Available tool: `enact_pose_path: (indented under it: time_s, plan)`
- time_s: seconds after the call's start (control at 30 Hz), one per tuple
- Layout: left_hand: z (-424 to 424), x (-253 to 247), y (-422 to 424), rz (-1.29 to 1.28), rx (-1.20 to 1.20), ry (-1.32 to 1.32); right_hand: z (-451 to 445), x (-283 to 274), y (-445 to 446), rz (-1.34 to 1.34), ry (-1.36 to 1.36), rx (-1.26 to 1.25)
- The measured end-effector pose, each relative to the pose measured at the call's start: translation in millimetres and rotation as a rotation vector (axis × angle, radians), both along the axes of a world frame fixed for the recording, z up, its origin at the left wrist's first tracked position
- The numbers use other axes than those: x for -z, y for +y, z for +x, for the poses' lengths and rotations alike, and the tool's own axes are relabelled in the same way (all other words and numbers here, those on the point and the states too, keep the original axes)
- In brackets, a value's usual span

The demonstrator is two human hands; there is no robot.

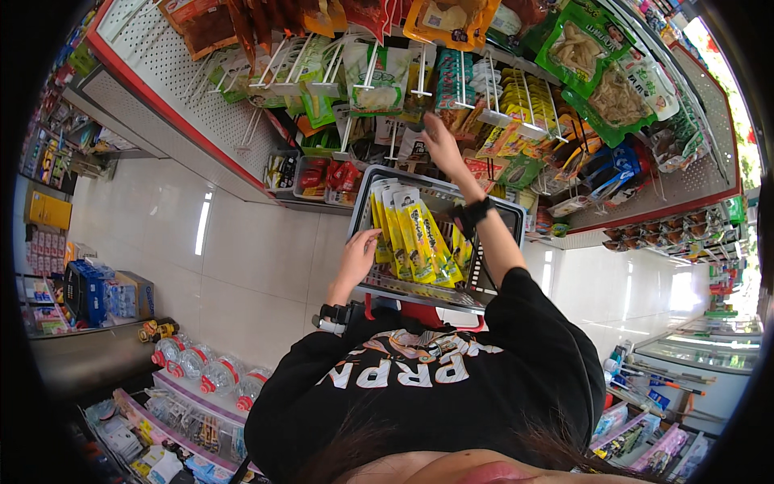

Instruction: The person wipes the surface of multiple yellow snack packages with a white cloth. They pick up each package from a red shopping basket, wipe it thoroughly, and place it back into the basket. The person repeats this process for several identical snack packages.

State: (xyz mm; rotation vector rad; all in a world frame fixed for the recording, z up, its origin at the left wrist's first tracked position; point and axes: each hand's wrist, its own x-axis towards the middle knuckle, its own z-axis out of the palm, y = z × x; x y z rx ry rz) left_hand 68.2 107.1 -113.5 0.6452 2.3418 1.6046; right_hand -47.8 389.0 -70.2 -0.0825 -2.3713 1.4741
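Observation:
A grey plastic shopping basket (517,225) rests in front of me, with several long yellow snack packets (411,236) lying side by side in it. My left hand (361,253) is at the basket's left rim, its fingertips beside the yellow packets; whether it grips one cannot be told. My right hand (441,144) is stretched over the basket's far side to the hanging goods, close to a small white packet (413,145). Its fingertips are blurred, and what they touch cannot be made out. A large green and white pouch (378,78) hangs on a hook left of that hand.
White metal hooks (423,92) jut from the perforated shelf panel (151,60). Small bins of red packets (311,178) stand low behind the basket. Large bottles with red caps (221,375) stand at the lower left, near a blue crate (91,296).

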Motion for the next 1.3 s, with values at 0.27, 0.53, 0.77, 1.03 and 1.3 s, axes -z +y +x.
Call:
enact_pose_path:
  time_s: [0.27, 0.53, 0.77, 1.03, 1.3]
  plan:
    - [0.6, -8.1, 1.2, -0.015, 0.002, -0.08, -94.2, -36.9, 15.5, -0.061, -0.392, 0.109]
    - [0.7, -5.9, 1.2, 0.006, -0.039, -0.063, -139.8, -7.8, 21.3, -0.043, -0.112, 0.279]
    - [-0.6, -8.8, 4.1, -0.022, -0.062, -0.034, -159.3, 4.0, 39.8, -0.259, 0.042, 0.279]
    - [0.9, -8.4, 3.4, -0.044, -0.071, -0.014, -162.9, -16.6, 34.8, -0.395, -0.043, 0.293]
    - [0.1, -7.5, 4.1, -0.03, -0.08, 0.022, -169.8, 10.3, 24.4, -0.433, 0.033, 0.467]
